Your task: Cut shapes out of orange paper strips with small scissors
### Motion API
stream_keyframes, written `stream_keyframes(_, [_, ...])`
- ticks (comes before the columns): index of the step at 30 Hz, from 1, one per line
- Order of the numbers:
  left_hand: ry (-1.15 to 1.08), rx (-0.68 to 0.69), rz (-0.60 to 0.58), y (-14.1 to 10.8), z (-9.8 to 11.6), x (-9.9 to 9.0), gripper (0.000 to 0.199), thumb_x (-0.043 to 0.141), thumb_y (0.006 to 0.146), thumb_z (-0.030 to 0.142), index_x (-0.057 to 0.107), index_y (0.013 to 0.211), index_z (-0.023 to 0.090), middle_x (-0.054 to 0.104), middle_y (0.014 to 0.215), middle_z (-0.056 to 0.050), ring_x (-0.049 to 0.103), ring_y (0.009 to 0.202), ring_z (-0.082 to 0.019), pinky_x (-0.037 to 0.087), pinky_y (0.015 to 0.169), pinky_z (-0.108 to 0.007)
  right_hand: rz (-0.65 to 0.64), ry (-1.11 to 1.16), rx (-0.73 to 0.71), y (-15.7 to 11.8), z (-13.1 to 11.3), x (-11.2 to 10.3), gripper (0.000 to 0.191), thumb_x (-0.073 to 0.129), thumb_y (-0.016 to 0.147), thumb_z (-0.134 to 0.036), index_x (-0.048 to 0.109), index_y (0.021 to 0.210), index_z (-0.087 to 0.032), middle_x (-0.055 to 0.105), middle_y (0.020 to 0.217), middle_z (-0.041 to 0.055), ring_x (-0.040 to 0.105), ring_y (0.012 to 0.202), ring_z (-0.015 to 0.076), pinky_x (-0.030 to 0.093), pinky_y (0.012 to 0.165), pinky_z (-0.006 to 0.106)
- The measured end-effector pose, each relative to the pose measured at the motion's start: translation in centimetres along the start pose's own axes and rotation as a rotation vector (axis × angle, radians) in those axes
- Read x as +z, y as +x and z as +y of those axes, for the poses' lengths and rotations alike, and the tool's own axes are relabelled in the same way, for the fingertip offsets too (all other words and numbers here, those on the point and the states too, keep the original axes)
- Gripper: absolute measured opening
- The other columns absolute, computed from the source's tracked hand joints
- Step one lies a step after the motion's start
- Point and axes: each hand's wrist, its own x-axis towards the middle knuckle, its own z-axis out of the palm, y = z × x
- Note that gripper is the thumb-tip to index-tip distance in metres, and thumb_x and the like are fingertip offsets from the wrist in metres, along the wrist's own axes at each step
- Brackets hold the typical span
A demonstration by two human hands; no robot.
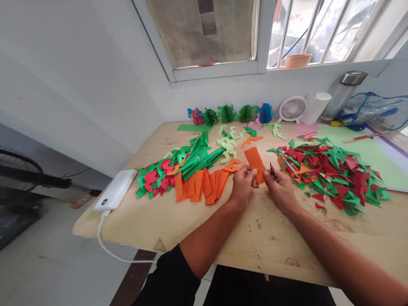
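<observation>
My left hand (245,180) pinches the lower left edge of an orange paper piece (254,160) with a curved outline drawn on it. At the paper's lower right corner is my right hand (279,187), its fingers closed around small dark-bladed scissors (273,171); the handles are hidden in the hand. The blades point up and away, beside the paper. Left of my left hand lies a row of similar orange paper strips (199,186), with green folded strips (204,159) behind them. Cut orange shapes (234,165) rest just beyond my left hand.
A heap of red and green paper scraps (338,174) spreads at the right. Cut red and green shapes (156,178) lie at the left, near a white power bank (116,190) with a cable. Paper honeycomb figures (227,114) and a small fan (293,109) line the wall.
</observation>
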Motion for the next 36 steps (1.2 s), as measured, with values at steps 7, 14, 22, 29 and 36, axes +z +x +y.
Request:
stream_keyframes(7, [0.003,0.007,-0.017,0.00,-0.06,-0.06,0.022,0.060,0.073,0.033,0.047,0.064,0.018,0.038,0.041,0.008,0.041,0.040,-0.007,0.038,0.051,-0.022,0.016,0.029,0.006,-0.06,-0.45,0.02,0.037,0.051,0.084,-0.044,0.045,0.056,-0.020,0.037,0.047,-0.0052,0.030,0.045,0.0093,0.022,0.044,0.025])
stream_keyframes(14, [0.004,0.004,-0.011,-0.01,0.02,0.00,0.025,0.061,0.072,0.035,0.046,0.062,0.018,0.038,0.040,0.008,0.041,0.040,-0.007,0.037,0.051,-0.022,0.029,0.001,-0.016,-0.12,-0.83,-0.01,0.039,0.050,0.084,-0.044,0.043,0.054,-0.020,0.038,0.048,-0.0044,0.031,0.046,0.0096,0.023,0.046,0.026])
stream_keyframes(22, [0.012,0.002,-0.005,-0.04,0.03,0.03,0.026,0.061,0.072,0.037,0.046,0.062,0.018,0.038,0.040,0.008,0.041,0.040,-0.007,0.038,0.050,-0.022,0.033,-0.015,-0.029,-0.11,-0.85,-0.03,0.041,0.050,0.084,-0.043,0.040,0.052,-0.021,0.037,0.047,-0.0039,0.032,0.046,0.0098,0.024,0.046,0.026])
stream_keyframes(29, [0.000,-0.003,-0.005,-0.08,0.09,0.07,0.026,0.062,0.072,0.037,0.046,0.062,0.018,0.038,0.040,0.008,0.040,0.039,-0.006,0.038,0.050,-0.022,0.024,0.003,0.001,-0.06,-0.56,0.05,0.040,0.051,0.084,-0.044,0.039,0.053,-0.021,0.037,0.046,-0.0049,0.030,0.045,0.0094,0.023,0.045,0.026])
stream_keyframes(36, [-0.001,-0.009,-0.003,-0.06,0.02,0.07,0.026,0.063,0.071,0.037,0.047,0.063,0.018,0.038,0.040,0.008,0.040,0.040,-0.006,0.038,0.050,-0.022,0.034,-0.013,-0.016,-0.05,-0.54,0.06,0.042,0.051,0.085,-0.044,0.040,0.052,-0.020,0.038,0.046,-0.0043,0.032,0.046,0.0098,0.024,0.047,0.026])
